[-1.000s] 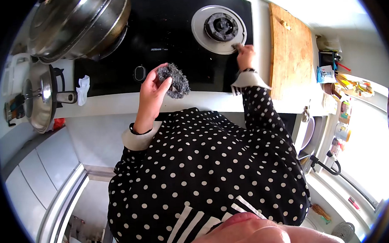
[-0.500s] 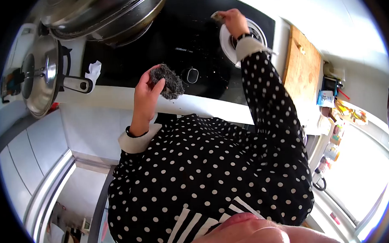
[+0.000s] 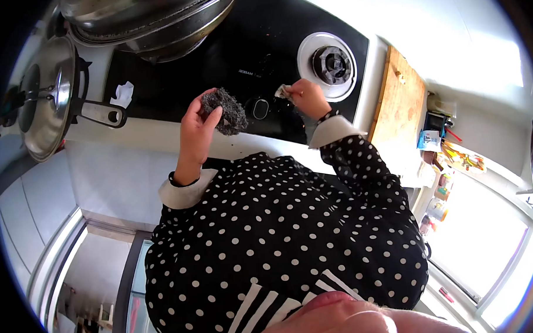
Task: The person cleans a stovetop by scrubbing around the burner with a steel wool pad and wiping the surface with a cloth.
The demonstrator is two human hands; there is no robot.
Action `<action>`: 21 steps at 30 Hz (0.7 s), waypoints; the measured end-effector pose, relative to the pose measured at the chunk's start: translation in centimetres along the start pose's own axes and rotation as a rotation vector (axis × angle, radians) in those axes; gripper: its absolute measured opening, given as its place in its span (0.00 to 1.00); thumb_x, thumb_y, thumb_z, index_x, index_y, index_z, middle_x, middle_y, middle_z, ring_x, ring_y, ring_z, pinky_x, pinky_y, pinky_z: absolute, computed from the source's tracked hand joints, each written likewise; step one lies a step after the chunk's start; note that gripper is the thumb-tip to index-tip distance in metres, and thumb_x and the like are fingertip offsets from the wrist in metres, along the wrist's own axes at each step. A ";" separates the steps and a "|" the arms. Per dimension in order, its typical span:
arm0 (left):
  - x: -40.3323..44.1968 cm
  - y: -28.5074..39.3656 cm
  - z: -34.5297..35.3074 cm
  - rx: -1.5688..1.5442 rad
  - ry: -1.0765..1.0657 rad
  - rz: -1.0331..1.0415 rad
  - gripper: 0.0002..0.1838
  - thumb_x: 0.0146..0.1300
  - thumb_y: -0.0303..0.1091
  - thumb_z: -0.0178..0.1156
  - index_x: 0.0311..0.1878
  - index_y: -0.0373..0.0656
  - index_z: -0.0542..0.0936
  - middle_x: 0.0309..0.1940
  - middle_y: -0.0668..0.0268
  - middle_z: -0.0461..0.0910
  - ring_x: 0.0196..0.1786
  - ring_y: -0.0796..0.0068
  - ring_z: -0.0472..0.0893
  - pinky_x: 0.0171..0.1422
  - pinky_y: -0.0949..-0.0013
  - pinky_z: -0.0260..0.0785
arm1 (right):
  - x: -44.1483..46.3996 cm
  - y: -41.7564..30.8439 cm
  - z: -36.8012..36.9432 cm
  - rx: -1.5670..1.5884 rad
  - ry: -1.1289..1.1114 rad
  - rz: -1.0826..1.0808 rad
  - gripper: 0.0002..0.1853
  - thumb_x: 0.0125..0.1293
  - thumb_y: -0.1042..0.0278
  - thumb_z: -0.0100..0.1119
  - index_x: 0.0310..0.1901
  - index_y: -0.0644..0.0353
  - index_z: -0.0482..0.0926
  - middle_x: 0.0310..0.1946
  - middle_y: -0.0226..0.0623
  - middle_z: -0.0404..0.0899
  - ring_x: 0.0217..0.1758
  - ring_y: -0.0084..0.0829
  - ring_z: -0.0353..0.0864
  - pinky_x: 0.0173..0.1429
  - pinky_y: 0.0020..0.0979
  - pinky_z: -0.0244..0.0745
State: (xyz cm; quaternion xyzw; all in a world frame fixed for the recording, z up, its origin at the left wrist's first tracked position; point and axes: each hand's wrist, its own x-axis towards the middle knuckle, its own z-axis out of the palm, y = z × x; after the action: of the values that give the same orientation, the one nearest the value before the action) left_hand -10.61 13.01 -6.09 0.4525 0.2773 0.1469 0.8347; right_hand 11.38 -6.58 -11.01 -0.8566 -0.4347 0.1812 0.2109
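Observation:
My left hand [image 3: 197,125] is closed around a dark grey, frizzy steel wool pad [image 3: 224,112], held over the front edge of the black glass hob [image 3: 216,80]. In my right hand [image 3: 308,99], the fingers pinch a small crumpled whitish tissue [image 3: 283,92] at the hob surface, right of the oval control knob [image 3: 261,109]. Just behind that hand, the right burner [image 3: 333,65] shows its dark cap within a pale ring. Small crumbs are scattered on the hob.
A large lidded wok [image 3: 156,29] stands on the hob's left burner. A lidded frying pan [image 3: 50,103] sits at far left, its handle pointing right, near a crumpled white tissue [image 3: 122,94]. A wooden cutting board [image 3: 398,97] lies to the right.
My right hand has come from over the right burner toward me and leftward with the tissue, uncovering the burner. My left hand stays nearly in place with the steel wool pad.

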 end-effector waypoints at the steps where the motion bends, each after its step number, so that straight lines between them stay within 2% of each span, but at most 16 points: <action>1: 0.2 0.3 0.1 0.002 0.009 0.009 0.20 0.62 0.20 0.51 0.58 0.34 0.66 0.49 0.64 0.73 0.50 0.78 0.73 0.58 0.74 0.65 | 1.3 0.6 -1.1 0.091 0.068 0.037 0.09 0.52 0.71 0.55 0.34 0.56 0.84 0.28 0.41 0.80 0.31 0.38 0.80 0.39 0.37 0.75; 2: 0.3 0.3 0.2 0.004 0.022 0.016 0.20 0.62 0.20 0.51 0.58 0.34 0.66 0.49 0.64 0.73 0.51 0.78 0.73 0.58 0.74 0.65 | 3.3 1.9 -2.3 0.184 0.133 0.074 0.09 0.52 0.69 0.56 0.35 0.56 0.84 0.27 0.41 0.81 0.31 0.34 0.81 0.39 0.34 0.75; 3: 0.4 0.3 0.2 0.011 0.037 0.022 0.20 0.62 0.20 0.51 0.58 0.34 0.66 0.50 0.63 0.73 0.51 0.78 0.73 0.58 0.74 0.64 | 5.9 3.0 -4.3 0.282 0.052 0.258 0.11 0.53 0.66 0.58 0.37 0.56 0.84 0.30 0.41 0.83 0.32 0.30 0.82 0.39 0.29 0.75; 4: 0.3 0.2 0.1 0.022 0.052 0.026 0.20 0.62 0.20 0.51 0.59 0.33 0.66 0.50 0.63 0.73 0.51 0.77 0.73 0.59 0.74 0.64 | 8.1 2.8 -6.2 0.298 0.177 0.419 0.11 0.54 0.64 0.59 0.37 0.57 0.84 0.28 0.37 0.83 0.29 0.28 0.82 0.38 0.28 0.75; 5: 0.1 0.2 -0.1 0.037 0.066 0.025 0.21 0.62 0.20 0.51 0.59 0.33 0.66 0.50 0.63 0.73 0.51 0.77 0.73 0.59 0.74 0.64 | 10.3 7.4 -6.8 0.342 0.263 0.270 0.12 0.55 0.61 0.60 0.37 0.56 0.84 0.28 0.35 0.83 0.29 0.26 0.82 0.38 0.26 0.75; 6: -0.1 0.1 -0.4 0.040 0.091 0.008 0.21 0.62 0.20 0.51 0.59 0.33 0.66 0.50 0.63 0.73 0.51 0.77 0.73 0.59 0.74 0.64 | 12.6 12.0 -7.1 0.246 0.316 0.354 0.13 0.53 0.68 0.60 0.41 0.60 0.83 0.29 0.32 0.83 0.27 0.19 0.79 0.34 0.22 0.74; 9: -0.9 -0.4 -1.1 0.063 0.159 -0.041 0.21 0.61 0.20 0.52 0.59 0.33 0.66 0.50 0.63 0.73 0.51 0.76 0.73 0.59 0.74 0.64 | 15.1 18.1 -9.1 -0.126 0.382 0.605 0.13 0.52 0.65 0.59 0.41 0.55 0.83 0.33 0.37 0.84 0.34 0.27 0.82 0.43 0.27 0.75; 10: -1.2 -0.7 -1.4 0.056 0.165 -0.046 0.21 0.61 0.21 0.52 0.59 0.33 0.66 0.50 0.62 0.73 0.51 0.76 0.73 0.59 0.74 0.64 | 15.4 19.2 -9.3 -0.134 0.310 0.710 0.14 0.51 0.63 0.59 0.41 0.52 0.83 0.35 0.38 0.83 0.38 0.32 0.83 0.46 0.29 0.75; 12: -1.5 -1.4 -2.0 0.046 0.173 -0.065 0.21 0.61 0.21 0.52 0.59 0.34 0.66 0.50 0.62 0.74 0.51 0.76 0.73 0.59 0.73 0.64 | 16.3 20.7 -7.9 -0.349 0.251 0.709 0.12 0.51 0.61 0.61 0.38 0.51 0.84 0.35 0.38 0.83 0.39 0.34 0.83 0.46 0.32 0.76; 14: -1.5 -1.7 -2.0 0.039 0.183 -0.050 0.21 0.61 0.21 0.52 0.59 0.34 0.66 0.50 0.63 0.74 0.51 0.76 0.73 0.59 0.73 0.64 | 17.0 16.6 -5.9 -0.656 0.143 0.689 0.16 0.56 0.49 0.59 0.33 0.53 0.84 0.35 0.38 0.83 0.40 0.36 0.82 0.44 0.34 0.77; 15: -1.5 -1.8 -2.0 0.036 0.183 -0.042 0.21 0.61 0.21 0.52 0.59 0.35 0.66 0.50 0.63 0.74 0.51 0.77 0.73 0.59 0.73 0.64 | 17.5 17.5 -3.6 -0.383 0.349 0.819 0.10 0.57 0.57 0.59 0.34 0.51 0.84 0.37 0.37 0.82 0.40 0.39 0.82 0.41 0.34 0.78; 16: -1.3 -1.8 -1.8 0.028 0.169 -0.049 0.21 0.62 0.21 0.52 0.59 0.35 0.66 0.50 0.63 0.73 0.51 0.77 0.73 0.59 0.73 0.64 | 16.4 12.3 -3.2 -0.365 0.409 0.799 0.06 0.54 0.64 0.60 0.34 0.49 0.84 0.39 0.38 0.80 0.40 0.40 0.82 0.42 0.34 0.78; 17: -0.8 -1.9 -1.5 0.015 0.156 -0.052 0.21 0.62 0.21 0.52 0.59 0.35 0.66 0.50 0.63 0.73 0.51 0.77 0.73 0.59 0.73 0.65 | 15.1 11.3 -2.3 -0.521 0.334 0.420 0.06 0.51 0.70 0.60 0.32 0.50 0.83 0.38 0.39 0.78 0.40 0.40 0.80 0.42 0.34 0.78; 18: -0.4 -1.9 -1.1 0.001 0.143 -0.054 0.21 0.62 0.21 0.52 0.59 0.35 0.66 0.50 0.63 0.73 0.51 0.77 0.73 0.58 0.73 0.65 | 13.9 9.4 -1.8 -0.400 0.318 0.291 0.07 0.50 0.71 0.58 0.31 0.50 0.83 0.37 0.41 0.76 0.39 0.42 0.79 0.41 0.35 0.78; 19: 0.1 -2.0 -0.7 -0.007 0.119 -0.045 0.21 0.62 0.22 0.52 0.59 0.35 0.66 0.49 0.64 0.73 0.51 0.78 0.73 0.58 0.73 0.65 | 13.4 8.5 -0.4 -0.513 0.226 0.229 0.08 0.51 0.73 0.56 0.31 0.53 0.83 0.36 0.43 0.76 0.39 0.44 0.79 0.42 0.36 0.77; 21: 0.9 -1.9 0.1 -0.014 0.065 -0.031 0.21 0.62 0.22 0.52 0.59 0.35 0.66 0.49 0.64 0.73 0.50 0.78 0.73 0.58 0.74 0.65 | 10.6 4.0 0.3 -0.419 0.202 0.153 0.07 0.51 0.74 0.54 0.30 0.57 0.82 0.37 0.45 0.75 0.40 0.46 0.78 0.43 0.38 0.77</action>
State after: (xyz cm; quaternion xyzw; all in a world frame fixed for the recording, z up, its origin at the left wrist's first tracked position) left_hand -9.86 12.27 -7.94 0.4375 0.3101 0.1505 0.8305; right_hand 19.82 0.04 -14.67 -0.9258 -0.3733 0.0160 0.0565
